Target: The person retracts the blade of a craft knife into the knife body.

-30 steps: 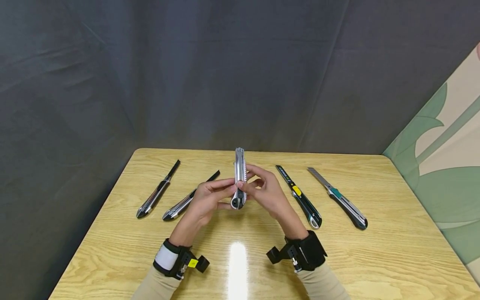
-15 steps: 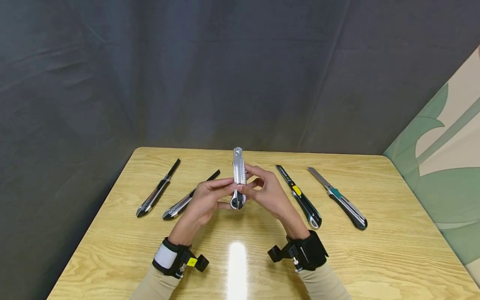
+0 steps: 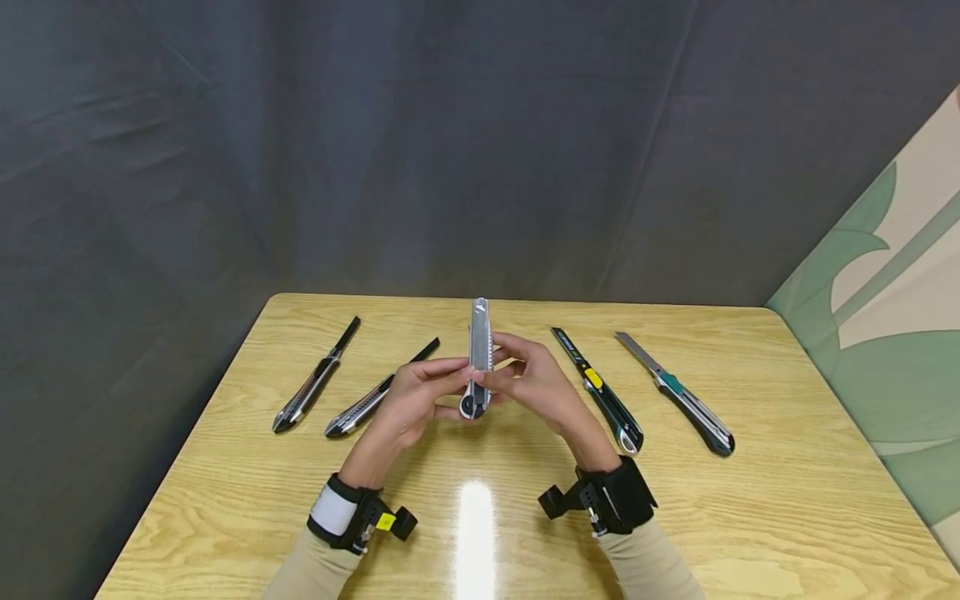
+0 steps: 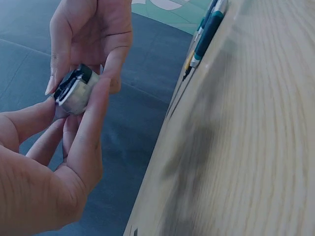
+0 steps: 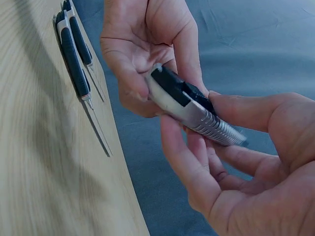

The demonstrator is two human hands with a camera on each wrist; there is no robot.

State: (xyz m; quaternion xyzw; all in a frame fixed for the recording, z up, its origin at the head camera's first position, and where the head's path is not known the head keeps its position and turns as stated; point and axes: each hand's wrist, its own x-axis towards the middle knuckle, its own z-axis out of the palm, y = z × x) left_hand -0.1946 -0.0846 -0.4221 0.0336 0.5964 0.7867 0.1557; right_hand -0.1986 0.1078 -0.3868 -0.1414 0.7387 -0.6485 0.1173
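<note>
A silver utility knife [image 3: 480,337] with a ribbed edge and a black and white butt end is held up over the table between both hands. My left hand [image 3: 411,400] grips its left side near the butt, fingertips along the body. From the other side my right hand [image 3: 536,385] pinches it, thumb on the face toward me. In the right wrist view the knife [image 5: 170,93] shows its black slider and silver ribs, the right hand [image 5: 266,182] round its ribbed edge. The left wrist view shows the butt end [image 4: 76,91] between the fingers of both hands.
On the wooden table [image 3: 787,500], two silver-and-black utility knives [image 3: 307,393] [image 3: 367,410] lie at left. At right lie a black utility knife with a yellow slider [image 3: 611,408] and a silver-black one with a teal slider [image 3: 697,417]. A dark curtain [image 3: 480,150] hangs behind.
Both hands keep their hold on the utility knife. It has turned slightly, so its silver face catches the light differently; the other knives lie where they were.
</note>
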